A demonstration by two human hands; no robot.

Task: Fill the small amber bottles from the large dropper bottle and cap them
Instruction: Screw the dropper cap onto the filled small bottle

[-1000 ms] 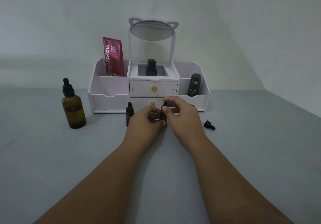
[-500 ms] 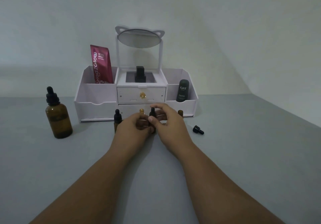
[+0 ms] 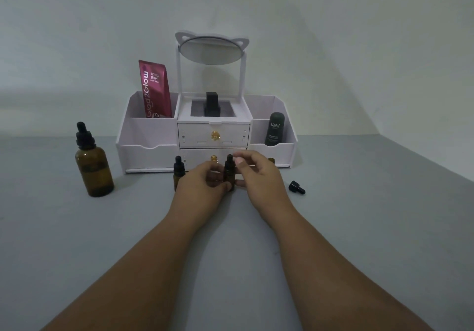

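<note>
While upright, bottle (image 3: 229, 174) between left fingers (image 3: 215, 177)

The scene is lit dimly and evenly under a grey-green cast, and broad soft shadows are thrown on the wall (image 3: 359, 48) behind the organizer (image 3: 148, 135). Detail is softened by noise, the small amber bottle (image 3: 230, 174) is rendered almost black, and the table (image 3: 384, 228) is stretched toward the lower border by wide-angle distortion.

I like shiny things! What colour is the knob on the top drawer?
The knob is gold; the head view shows it.
</note>
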